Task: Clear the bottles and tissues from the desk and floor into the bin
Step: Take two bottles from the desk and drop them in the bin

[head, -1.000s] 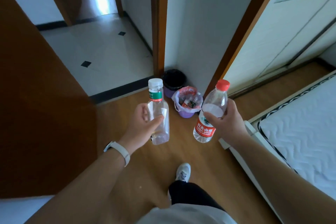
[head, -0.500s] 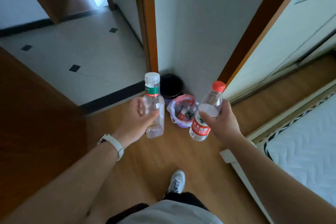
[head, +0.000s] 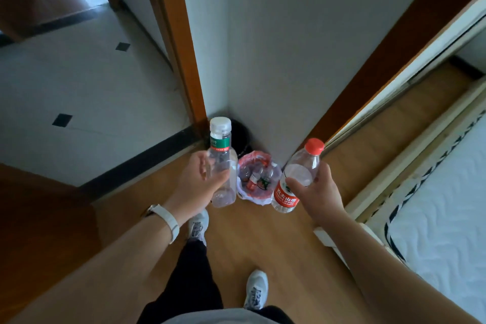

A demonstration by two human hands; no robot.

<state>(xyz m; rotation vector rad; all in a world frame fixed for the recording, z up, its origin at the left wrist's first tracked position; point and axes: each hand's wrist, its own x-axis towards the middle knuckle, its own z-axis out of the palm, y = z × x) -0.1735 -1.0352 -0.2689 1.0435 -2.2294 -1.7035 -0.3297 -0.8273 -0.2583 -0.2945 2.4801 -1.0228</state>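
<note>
**Inspector:** Grey trainers [head: 254, 289] on tan laminate floor [head: 276, 239], nearest you. Above them, your left hand [head: 200, 181] is wrapped around a clear plastic bottle with a white cap and green label [head: 222, 166]; your right hand [head: 315, 192] grips a clear plastic bottle with a red cap and red label [head: 294, 179].

**Operator:** And the bin?

**Inspector:** Between the two bottles and beyond them: a small purple bin with a pink-and-white liner [head: 256, 179] on the floor, with bottles already inside. A black-lined bin [head: 240, 134] stands behind it in the corner.

**Operator:** Step in hand?

**Inspector:** In my judgement, carrying both bottles to the drop. Next, bring each one over the opening before you let go. The bin looks fairly full, so aim carefully.
</note>
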